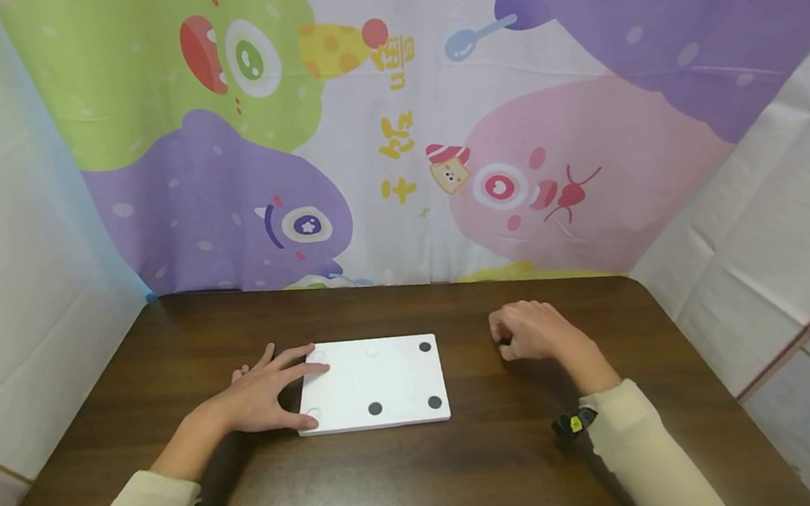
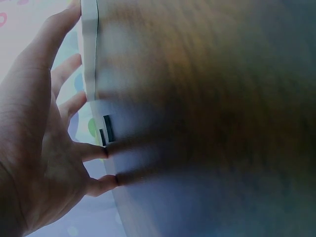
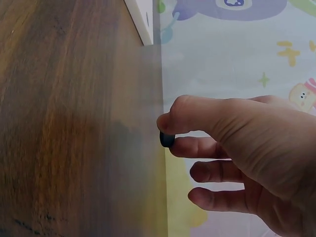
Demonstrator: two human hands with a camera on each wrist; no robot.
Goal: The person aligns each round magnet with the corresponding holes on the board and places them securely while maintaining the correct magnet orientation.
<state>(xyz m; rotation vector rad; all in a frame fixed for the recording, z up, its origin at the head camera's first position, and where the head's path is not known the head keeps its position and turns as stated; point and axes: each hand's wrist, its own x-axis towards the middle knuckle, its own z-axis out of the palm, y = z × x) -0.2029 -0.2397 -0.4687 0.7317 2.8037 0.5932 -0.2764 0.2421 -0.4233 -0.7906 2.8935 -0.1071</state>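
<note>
A white rectangular board [image 1: 380,384] lies on the dark wooden table, with three dark round spots and several pale round outlines on its top. My left hand [image 1: 261,394] spreads its fingers at the board's left end. Its thumb touches the near left corner, and two fingertips reach over the far left part. Right of the board, my right hand [image 1: 533,332] is held over the table. Between thumb and index finger it pinches a small dark disc [image 3: 167,139], which the hand hides in the head view. The other fingers of that hand are loosely bent.
Two small dark flat pieces [image 2: 108,128] show on the table beyond the left fingers in the left wrist view. A cartoon-printed cloth [image 1: 374,231] hangs behind the table's far edge, and pale sheets [image 1: 758,238] stand along both sides.
</note>
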